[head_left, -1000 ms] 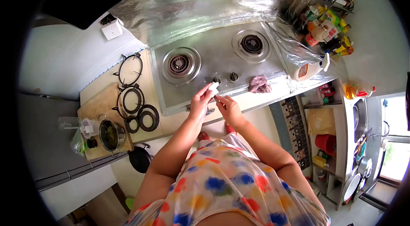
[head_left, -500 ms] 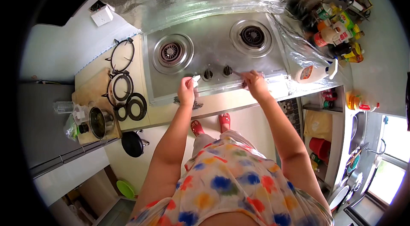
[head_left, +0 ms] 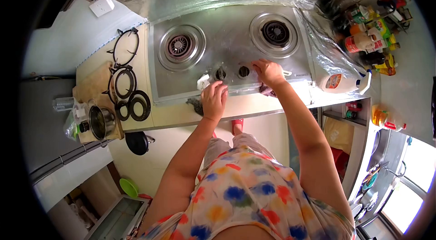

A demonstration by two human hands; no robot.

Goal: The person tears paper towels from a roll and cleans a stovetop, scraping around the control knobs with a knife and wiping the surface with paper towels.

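My left hand (head_left: pixel 214 100) hovers at the hob's front edge, just below the left knob (head_left: pixel 220 74). Its fingers are apart and nothing shows in them. A crumpled white tissue (head_left: pixel 203 82) lies on the steel hob (head_left: pixel 222 36) beyond those fingertips. Over the hob, my right hand (head_left: pixel 270 73) is palm down, its loosely bent fingers pointing left towards the right knob (head_left: pixel 244 72). The pale end of a slim tool (head_left: pixel 287 73) sticks out to the right of this hand; the rest is hidden. Under my right wrist sits a dark reddish cloth (head_left: pixel 266 90).
Two bare burners (head_left: pixel 179 46) are set in the hob. Black pan supports (head_left: pixel 126 47) and rings lie on the left counter, near a steel pot (head_left: pixel 101 122). A dark scrubber (head_left: pixel 196 106) is at the front edge. A spray bottle (head_left: pixel 343 82) lies right, below several bottles.
The white tissue has left my left hand and lies on the hob. My left hand has moved right, opening. My right hand has shifted slightly left and away from me, and the tool no longer points at the knob.
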